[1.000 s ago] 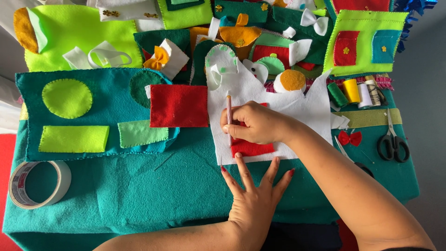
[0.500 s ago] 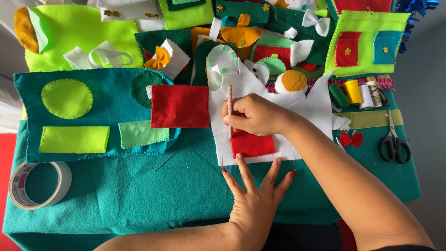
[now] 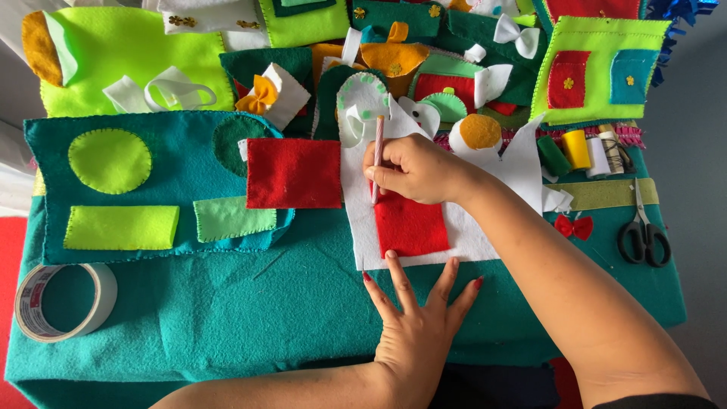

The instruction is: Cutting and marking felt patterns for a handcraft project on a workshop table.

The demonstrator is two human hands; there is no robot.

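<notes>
Pencil: upright along the left edge of the small red felt rectangle, on the white felt sheet.
Right hand: fingers pinched round the pencil.
Left hand: fingers spread flat, fingertips on the sheet's near edge.
Scissors: far right.

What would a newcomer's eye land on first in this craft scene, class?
At centre, the right hand holds a pencil against a red felt rectangle on white felt, while the left hand lies spread just below. A tape roll sits far left, black scissors far right.
</notes>
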